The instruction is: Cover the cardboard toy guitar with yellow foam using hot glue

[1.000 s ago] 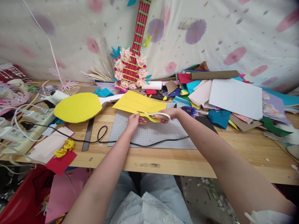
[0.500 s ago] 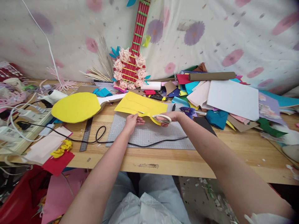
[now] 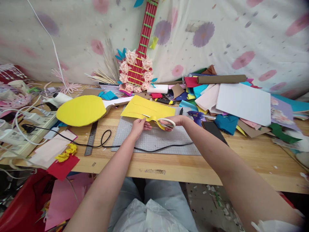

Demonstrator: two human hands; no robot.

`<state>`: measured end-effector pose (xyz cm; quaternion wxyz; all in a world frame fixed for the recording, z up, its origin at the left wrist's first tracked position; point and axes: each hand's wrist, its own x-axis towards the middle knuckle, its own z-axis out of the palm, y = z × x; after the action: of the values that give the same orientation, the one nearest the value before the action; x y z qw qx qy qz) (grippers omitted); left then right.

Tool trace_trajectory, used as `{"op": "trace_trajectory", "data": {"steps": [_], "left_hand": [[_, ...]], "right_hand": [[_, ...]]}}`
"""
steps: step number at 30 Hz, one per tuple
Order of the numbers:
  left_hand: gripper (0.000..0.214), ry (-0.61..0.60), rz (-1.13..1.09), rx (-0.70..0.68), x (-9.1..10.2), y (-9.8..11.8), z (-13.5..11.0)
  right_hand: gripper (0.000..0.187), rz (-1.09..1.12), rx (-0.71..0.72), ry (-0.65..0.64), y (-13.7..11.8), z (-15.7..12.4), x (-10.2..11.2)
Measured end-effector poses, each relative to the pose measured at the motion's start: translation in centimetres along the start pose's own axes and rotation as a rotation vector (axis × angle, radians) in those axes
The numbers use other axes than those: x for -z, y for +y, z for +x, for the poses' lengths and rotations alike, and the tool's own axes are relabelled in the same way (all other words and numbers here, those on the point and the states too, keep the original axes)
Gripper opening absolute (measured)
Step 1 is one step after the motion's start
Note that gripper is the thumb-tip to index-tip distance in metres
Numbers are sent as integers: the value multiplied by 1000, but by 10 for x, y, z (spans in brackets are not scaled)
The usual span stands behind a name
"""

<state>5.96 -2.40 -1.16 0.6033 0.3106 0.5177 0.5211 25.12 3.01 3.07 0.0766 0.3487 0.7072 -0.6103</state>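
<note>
A yellow sheet of paper [image 3: 149, 106] with a curved pencil line is held over the grey cutting mat [image 3: 154, 137]. My left hand [image 3: 140, 127] pinches its near edge. White-handled scissors [image 3: 167, 122] are in my right hand [image 3: 174, 121], their blades pointing left into the sheet near my left fingertips. A cut strip of yellow curls down by the handles. Left of the sheet lies a yellow rounded cardboard shape [image 3: 82, 110] with a white neck.
A black cable [image 3: 154, 150] crosses the mat. A steel ruler [image 3: 90, 141] lies to the left, near a power strip [image 3: 29, 141]. A glue gun [image 3: 195, 116] and piled coloured papers [image 3: 243, 103] are right. Behind stands a red flower-trimmed paper guitar [image 3: 136, 71].
The scissors have cut slightly further left along the sheet's near edge, and the loose strip curls more. The whole view has shifted a little, with things appearing further right.
</note>
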Motion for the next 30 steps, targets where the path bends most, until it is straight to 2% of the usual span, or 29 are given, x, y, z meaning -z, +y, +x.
{"op": "trace_trajectory", "data": {"steps": [12,21,26,30], "left_hand": [[21,4,-4,19,-2,3,-1],[21,-29,2,25,0,2,1],[28,51,-74,-14,-1,2,2],[24,95,-70,-18,-2,1,3]], "right_hand": [[58,59,43,6,16,6,8],[58,86,21,96,14,3,3],[59,86,29,76,15,0,4],[61,62,42,32,14,-7,6]]}}
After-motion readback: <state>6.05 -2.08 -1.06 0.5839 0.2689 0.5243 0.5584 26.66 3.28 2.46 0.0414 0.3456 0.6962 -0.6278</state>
